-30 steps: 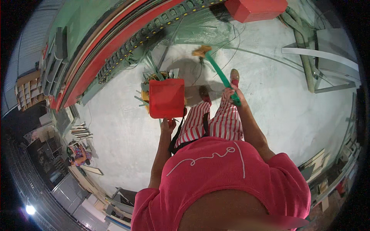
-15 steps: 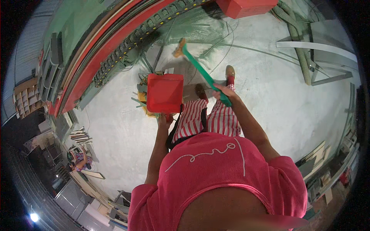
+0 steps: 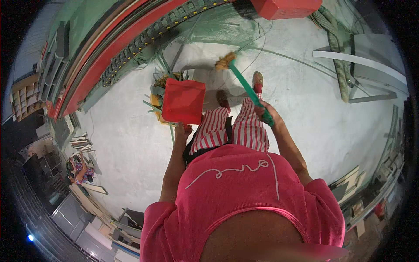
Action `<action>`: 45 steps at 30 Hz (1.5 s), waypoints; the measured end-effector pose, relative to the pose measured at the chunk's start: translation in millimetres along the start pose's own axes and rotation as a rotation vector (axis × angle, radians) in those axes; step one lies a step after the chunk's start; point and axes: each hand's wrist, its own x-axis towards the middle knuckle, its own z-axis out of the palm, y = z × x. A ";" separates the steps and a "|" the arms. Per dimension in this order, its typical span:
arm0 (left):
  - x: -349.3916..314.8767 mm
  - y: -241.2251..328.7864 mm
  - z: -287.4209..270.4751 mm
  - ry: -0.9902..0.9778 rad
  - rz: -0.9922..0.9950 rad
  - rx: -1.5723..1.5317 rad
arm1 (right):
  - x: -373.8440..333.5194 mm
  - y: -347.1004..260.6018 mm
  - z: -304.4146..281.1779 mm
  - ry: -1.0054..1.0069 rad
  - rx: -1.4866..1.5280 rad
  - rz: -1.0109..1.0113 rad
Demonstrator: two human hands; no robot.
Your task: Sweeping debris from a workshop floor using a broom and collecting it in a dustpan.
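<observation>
My left hand [image 3: 182, 130] is closed round the handle of a red dustpan [image 3: 183, 101], held up in front of my left thigh. The pan hides part of a yellow container [image 3: 153, 100] on the floor behind it, which has strips and scraps sticking out. In my right hand [image 3: 265, 112] is a brush [image 3: 245, 84] with a long green handle and tan bristles. Its fingers wrap the handle near the end. The bristles point away from me, above the floor or close to it; I cannot tell which.
A long red and green machine [image 3: 89, 74] with a black cable chain runs along the far left. A red box-shaped part [image 3: 288, 8] stands at the far end. Ribbed hoses [image 3: 336, 56] and a grey metal frame [image 3: 371, 97] lie at right. Another person [image 3: 82, 170] crouches at left by stacked strips.
The brush head has swung right and a little nearer to me. The dustpan has tilted slightly and shifted a little left, still in my left hand.
</observation>
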 end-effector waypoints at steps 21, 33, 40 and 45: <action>-16.8 31.1 35.0 -0.027 0.874 0.922 | 31.2 13.5 25.2 -0.007 -0.828 0.062; -24.6 28.0 30.1 -0.001 0.892 1.099 | -80.1 -0.1 2.4 0.276 -0.906 -0.037; -8.3 19.8 25.9 0.012 0.634 1.249 | -75.5 15.1 17.3 0.309 -1.046 0.093; 37.9 -25.2 -38.0 0.186 0.559 0.575 | 7.3 5.5 29.4 0.097 -1.286 0.218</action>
